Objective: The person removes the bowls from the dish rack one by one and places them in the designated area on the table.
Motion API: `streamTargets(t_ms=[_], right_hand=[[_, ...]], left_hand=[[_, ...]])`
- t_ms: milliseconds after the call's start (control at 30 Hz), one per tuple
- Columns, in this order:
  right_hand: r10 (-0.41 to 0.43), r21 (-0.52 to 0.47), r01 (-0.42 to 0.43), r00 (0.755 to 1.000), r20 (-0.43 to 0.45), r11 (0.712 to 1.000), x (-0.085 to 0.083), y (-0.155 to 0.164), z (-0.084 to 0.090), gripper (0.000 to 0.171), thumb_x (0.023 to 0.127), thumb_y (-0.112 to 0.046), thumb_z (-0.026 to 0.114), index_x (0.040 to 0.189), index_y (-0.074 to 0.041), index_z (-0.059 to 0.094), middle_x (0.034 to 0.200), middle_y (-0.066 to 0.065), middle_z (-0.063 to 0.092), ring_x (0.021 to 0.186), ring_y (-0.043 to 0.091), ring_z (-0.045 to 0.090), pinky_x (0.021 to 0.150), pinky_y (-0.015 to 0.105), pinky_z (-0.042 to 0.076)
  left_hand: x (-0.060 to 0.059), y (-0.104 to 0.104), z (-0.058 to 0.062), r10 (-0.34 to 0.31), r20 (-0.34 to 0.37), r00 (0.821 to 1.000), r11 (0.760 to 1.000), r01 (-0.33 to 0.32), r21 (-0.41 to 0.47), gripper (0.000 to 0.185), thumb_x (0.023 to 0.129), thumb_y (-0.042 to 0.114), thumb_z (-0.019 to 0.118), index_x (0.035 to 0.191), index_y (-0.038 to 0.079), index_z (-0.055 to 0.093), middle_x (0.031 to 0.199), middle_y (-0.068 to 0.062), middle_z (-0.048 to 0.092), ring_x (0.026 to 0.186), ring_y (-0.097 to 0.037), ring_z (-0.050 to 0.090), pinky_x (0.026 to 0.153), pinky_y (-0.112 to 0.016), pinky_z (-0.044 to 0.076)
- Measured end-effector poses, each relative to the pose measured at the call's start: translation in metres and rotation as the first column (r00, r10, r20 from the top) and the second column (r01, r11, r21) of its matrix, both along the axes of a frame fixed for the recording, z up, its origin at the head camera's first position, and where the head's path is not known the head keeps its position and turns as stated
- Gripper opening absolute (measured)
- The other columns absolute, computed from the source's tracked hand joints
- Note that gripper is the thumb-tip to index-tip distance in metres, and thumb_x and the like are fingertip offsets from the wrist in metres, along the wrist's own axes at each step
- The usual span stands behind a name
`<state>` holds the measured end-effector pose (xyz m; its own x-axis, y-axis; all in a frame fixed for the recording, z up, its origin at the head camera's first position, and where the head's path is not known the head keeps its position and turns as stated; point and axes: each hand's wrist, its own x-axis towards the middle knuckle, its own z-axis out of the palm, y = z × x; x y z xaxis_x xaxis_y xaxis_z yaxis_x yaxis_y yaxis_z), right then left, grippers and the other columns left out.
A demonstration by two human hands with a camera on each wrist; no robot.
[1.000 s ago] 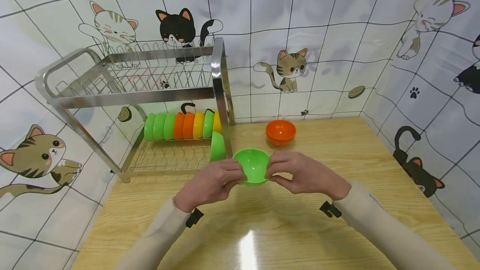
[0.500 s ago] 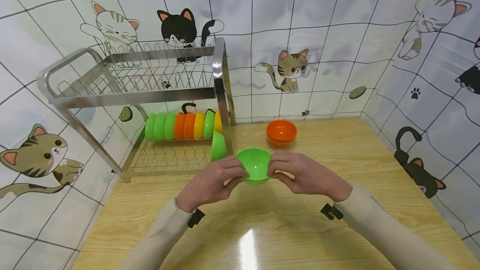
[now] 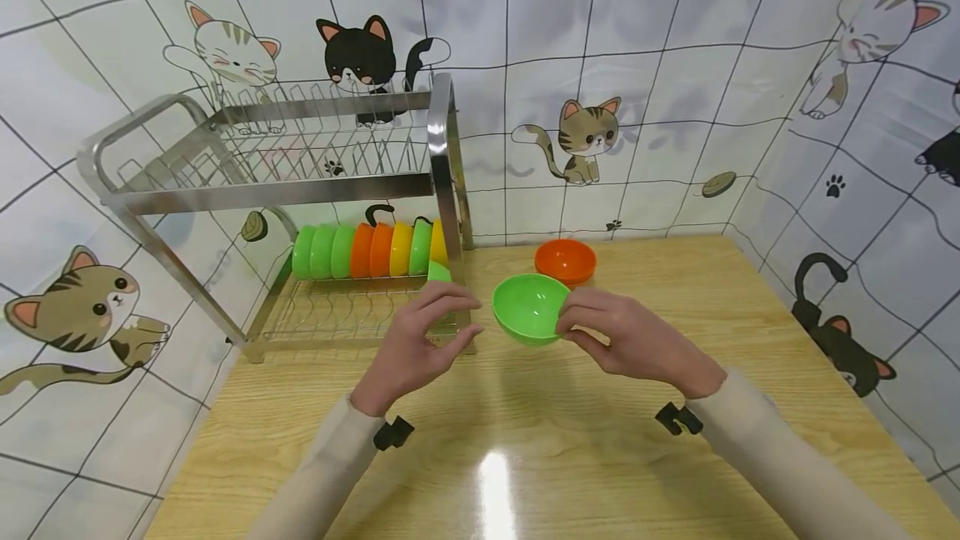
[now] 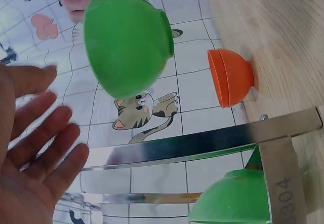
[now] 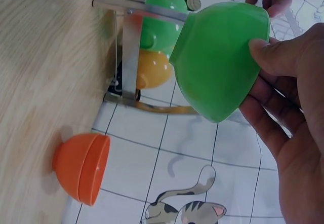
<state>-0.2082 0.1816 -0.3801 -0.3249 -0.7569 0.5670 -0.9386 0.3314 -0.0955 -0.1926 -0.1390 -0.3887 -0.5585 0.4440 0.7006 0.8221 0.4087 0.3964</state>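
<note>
Above the table (image 3: pixel 750 307), right hand (image 3: pixel 637 344) pinching an empty green bowl (image 3: pixel 529 307), left hand (image 3: pixel 412 348) open beside it, bowls (image 3: pixel 367 250) racked behind

left hand (image 3: pixel 415 338) off the green bowl (image 3: pixel 529 307), fingers spread, right hand (image 3: pixel 628 338) alone holding it, raised, tilted

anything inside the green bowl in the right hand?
Nothing: the green bowl held by the right hand shows a bare, glossy inside. The near inner wall below the rim is hidden.
</note>
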Motion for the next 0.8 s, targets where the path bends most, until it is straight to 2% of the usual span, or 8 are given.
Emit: streamTargets(t_ms=[67, 200, 300, 433, 500, 600, 700, 800], right_hand=[[-0.029, -0.005, 0.029, 1.0, -0.006, 1.0, -0.002, 0.006, 0.002, 0.007, 0.101, -0.021, 0.067, 0.099, -0.014, 0.068, 0.105, -0.005, 0.066, 0.097, 0.009, 0.061, 0.085, 0.025, 0.057], [-0.093, -0.029, 0.092, 0.995, -0.025, 0.995, -0.009, 0.019, 0.005, 0.04, 0.107, -0.041, 0.043, 0.098, -0.013, 0.07, 0.104, -0.006, 0.066, 0.095, 0.009, 0.062, 0.083, 0.023, 0.056], [-0.128, -0.071, 0.125, 0.991, -0.031, 0.99, -0.015, 0.03, 0.008, 0.035, 0.107, -0.036, 0.049, 0.096, -0.012, 0.071, 0.101, -0.005, 0.067, 0.093, 0.009, 0.064, 0.082, 0.023, 0.054], [-0.199, -0.093, 0.196, 0.98, -0.022, 0.976, -0.024, 0.045, 0.009, 0.004, 0.093, -0.009, 0.075, 0.095, -0.01, 0.072, 0.099, -0.005, 0.068, 0.094, 0.012, 0.065, 0.084, 0.024, 0.053], [-0.24, -0.09, 0.238, 0.971, -0.019, 0.967, -0.028, 0.052, 0.008, 0.022, 0.082, 0.004, 0.081, 0.095, -0.01, 0.071, 0.098, -0.004, 0.068, 0.095, 0.013, 0.065, 0.086, 0.026, 0.054], [-0.294, -0.093, 0.29, 0.955, -0.03, 0.952, -0.036, 0.059, 0.006, 0.031, 0.073, 0.011, 0.084, 0.093, -0.009, 0.071, 0.097, -0.002, 0.069, 0.094, 0.016, 0.067, 0.088, 0.03, 0.055], [-0.338, -0.097, 0.334, 0.94, -0.034, 0.938, -0.043, 0.067, 0.001, 0.029, 0.074, 0.012, 0.083, 0.092, -0.006, 0.071, 0.098, 0.001, 0.07, 0.095, 0.02, 0.068, 0.089, 0.035, 0.055], [-0.382, -0.098, 0.378, 0.924, -0.031, 0.921, -0.05, 0.075, -0.004, 0.028, 0.074, 0.013, 0.083, 0.092, -0.005, 0.07, 0.099, 0.004, 0.07, 0.097, 0.023, 0.068, 0.088, 0.039, 0.056]], left_hand=[[-0.002, -0.002, -0.001, 0.049, 0.006, 0.999, 0.998, -0.049, 0.045, 0.03, 0.088, 0.01, 0.082, 0.116, 0.01, 0.073, 0.114, -0.005, 0.07, 0.107, -0.02, 0.065, 0.096, -0.03, 0.055], [-0.008, -0.003, -0.002, 0.128, 0.028, 0.991, 0.983, -0.131, 0.126, 0.029, 0.087, 0.008, 0.081, 0.115, 0.005, 0.072, 0.109, -0.011, 0.071, 0.103, -0.026, 0.068, 0.094, -0.035, 0.057], [-0.011, -0.003, -0.003, 0.153, 0.068, 0.986, 0.966, -0.164, 0.201, 0.031, 0.087, 0.006, 0.081, 0.115, -0.001, 0.069, 0.11, -0.015, 0.071, 0.105, -0.028, 0.069, 0.096, -0.039, 0.059], [-0.015, -0.002, -0.005, 0.18, 0.16, 0.971, 0.933, -0.22, 0.284, 0.037, 0.088, 0.006, 0.08, 0.12, -0.004, 0.065, 0.112, -0.019, 0.069, 0.107, -0.03, 0.069, 0.097, -0.041, 0.059], [-0.018, -0.001, -0.006, 0.182, 0.204, 0.962, 0.92, -0.24, 0.311, 0.041, 0.088, 0.005, 0.08, 0.125, -0.003, 0.064, 0.113, -0.02, 0.068, 0.107, -0.032, 0.069, 0.096, -0.043, 0.06], [-0.023, 0.001, -0.007, 0.157, 0.265, 0.952, 0.907, -0.245, 0.343, 0.047, 0.088, 0.003, 0.08, 0.131, -0.001, 0.062, 0.116, -0.021, 0.066, 0.109, -0.034, 0.068, 0.096, -0.048, 0.059], [-0.028, 0.003, -0.007, 0.105, 0.303, 0.947, 0.898, -0.221, 0.38, 0.05, 0.089, 0.002, 0.078, 0.136, 0.0, 0.06, 0.119, -0.023, 0.065, 0.113, -0.037, 0.066, 0.097, -0.051, 0.058], [-0.03, 0.005, -0.007, 0.096, 0.329, 0.94, 0.891, -0.229, 0.392, 0.047, 0.092, 0.004, 0.075, 0.137, 0.004, 0.061, 0.121, -0.02, 0.066, 0.114, -0.033, 0.065, 0.099, -0.049, 0.058]])
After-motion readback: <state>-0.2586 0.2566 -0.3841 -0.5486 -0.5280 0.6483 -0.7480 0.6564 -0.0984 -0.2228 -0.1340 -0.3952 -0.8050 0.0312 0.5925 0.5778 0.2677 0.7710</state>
